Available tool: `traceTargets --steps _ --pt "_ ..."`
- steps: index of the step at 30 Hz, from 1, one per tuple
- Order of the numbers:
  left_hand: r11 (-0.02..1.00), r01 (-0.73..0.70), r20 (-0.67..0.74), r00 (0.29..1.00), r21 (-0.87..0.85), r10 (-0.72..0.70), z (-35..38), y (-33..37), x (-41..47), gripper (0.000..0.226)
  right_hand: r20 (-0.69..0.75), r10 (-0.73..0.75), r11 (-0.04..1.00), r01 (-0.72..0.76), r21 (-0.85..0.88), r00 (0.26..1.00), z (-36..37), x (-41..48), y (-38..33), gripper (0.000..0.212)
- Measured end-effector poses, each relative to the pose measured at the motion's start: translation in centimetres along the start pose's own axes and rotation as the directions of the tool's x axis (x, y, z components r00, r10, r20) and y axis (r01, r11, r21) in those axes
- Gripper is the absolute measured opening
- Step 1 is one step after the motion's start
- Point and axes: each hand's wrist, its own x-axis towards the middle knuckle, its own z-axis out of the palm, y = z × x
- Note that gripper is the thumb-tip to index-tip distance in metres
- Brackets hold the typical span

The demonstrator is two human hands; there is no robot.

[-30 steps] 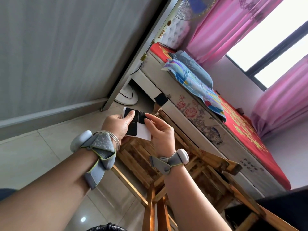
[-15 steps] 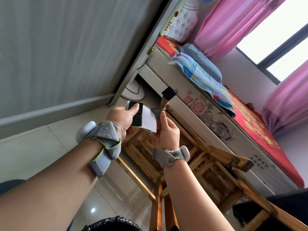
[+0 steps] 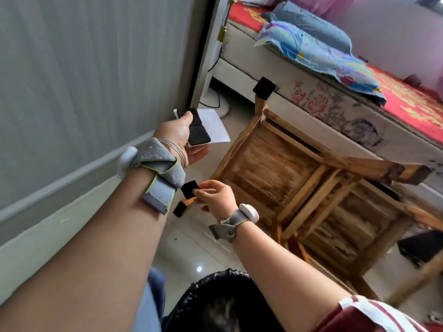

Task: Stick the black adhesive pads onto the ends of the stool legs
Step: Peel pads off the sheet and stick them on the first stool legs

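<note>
A person's right hand (image 3: 217, 196) pinches one black pad (image 3: 189, 188) by its edge, just above a bare leg end (image 3: 181, 208) of the upturned wooden stool (image 3: 299, 178) on the floor. The left hand (image 3: 178, 137) clamps the white backing sheet (image 3: 213, 127), two pads left on it, under the thumb. The far leg by the bed already wears a fitted pad (image 3: 264, 88). The pad looks light, thin and floppy; holding its rim should keep fingers off the glue.

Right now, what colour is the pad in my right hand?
Black pad, pinched in the right hand; head view.
</note>
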Motion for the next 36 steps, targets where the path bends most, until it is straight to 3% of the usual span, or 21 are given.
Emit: traceTargets --steps 5,13,36 --pt "1.000 0.000 0.040 0.999 0.031 -0.001 -0.2 0.4 -0.2 0.023 0.004 0.040 0.978 -0.038 -0.205 0.999 2.9 0.5 2.3 0.009" --pt "0.997 -0.028 0.080 0.997 0.071 0.022 -0.8 0.4 0.4 0.011 -0.133 -0.054 0.857 -0.023 -0.515 0.990 3.6 0.5 2.8 0.042" --pt "0.997 -0.031 0.043 0.999 0.072 0.028 -1.3 0.3 1.1 0.013 -0.170 -0.058 0.839 -0.044 -0.542 0.984 3.7 1.7 4.0 0.033"
